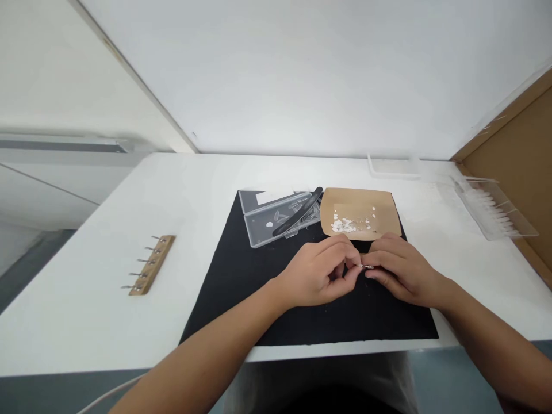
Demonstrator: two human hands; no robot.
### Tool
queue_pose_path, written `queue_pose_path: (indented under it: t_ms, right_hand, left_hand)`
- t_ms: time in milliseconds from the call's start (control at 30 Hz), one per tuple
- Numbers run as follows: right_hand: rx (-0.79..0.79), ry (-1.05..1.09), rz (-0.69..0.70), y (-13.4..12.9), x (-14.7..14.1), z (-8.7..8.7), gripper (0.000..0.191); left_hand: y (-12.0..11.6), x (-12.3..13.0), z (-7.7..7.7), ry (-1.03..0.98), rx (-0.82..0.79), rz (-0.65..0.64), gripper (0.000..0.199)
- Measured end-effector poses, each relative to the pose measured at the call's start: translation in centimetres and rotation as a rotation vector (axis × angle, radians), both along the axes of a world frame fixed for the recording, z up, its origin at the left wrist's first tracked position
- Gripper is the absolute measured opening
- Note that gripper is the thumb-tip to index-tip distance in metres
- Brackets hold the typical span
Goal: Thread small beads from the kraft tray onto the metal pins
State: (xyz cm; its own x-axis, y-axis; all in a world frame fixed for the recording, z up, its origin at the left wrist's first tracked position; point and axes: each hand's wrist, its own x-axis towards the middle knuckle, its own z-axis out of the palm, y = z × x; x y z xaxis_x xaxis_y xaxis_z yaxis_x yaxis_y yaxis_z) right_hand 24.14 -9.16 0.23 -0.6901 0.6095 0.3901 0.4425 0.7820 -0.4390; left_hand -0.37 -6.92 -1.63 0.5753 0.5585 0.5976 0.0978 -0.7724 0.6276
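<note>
My left hand and my right hand meet over the black mat, fingertips pinched together on a small metal piece. Which hand bears it more I cannot tell; both touch it. Just beyond the hands lies a brown paper sheet with a scatter of small white and clear bits. To its left sits a clear plastic case with a black tweezer-like tool lying across it.
A wooden strip with several metal pins lies on the white table at the left. A clear tray of white sticks stands at the right by a brown board. Another clear tray is at the back.
</note>
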Motion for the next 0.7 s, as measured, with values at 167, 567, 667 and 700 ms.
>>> queue_pose_path:
  t_ms: [167,567,667,700]
  right_hand:
    - [0.125,-0.013,0.0,0.1,-0.1,-0.6,0.006]
    - [0.092,0.052,-0.153,-0.3,-1.1,-0.8,0.012]
    - [0.103,0.03,-0.166,-0.4,-1.3,-0.8,0.011]
    - [0.106,0.024,-0.168,-0.4,-1.4,-0.8,0.011]
  left_hand:
    - [0.2,0.1,0.2,-0.041,0.014,-0.004,0.01]
    - [0.4,0.3,0.3,-0.166,0.138,0.101,0.021]
    - [0.4,0.5,0.3,-0.185,0.151,0.135,0.02]
    - [0.4,0.6,0.3,-0.191,0.16,0.145,0.019]
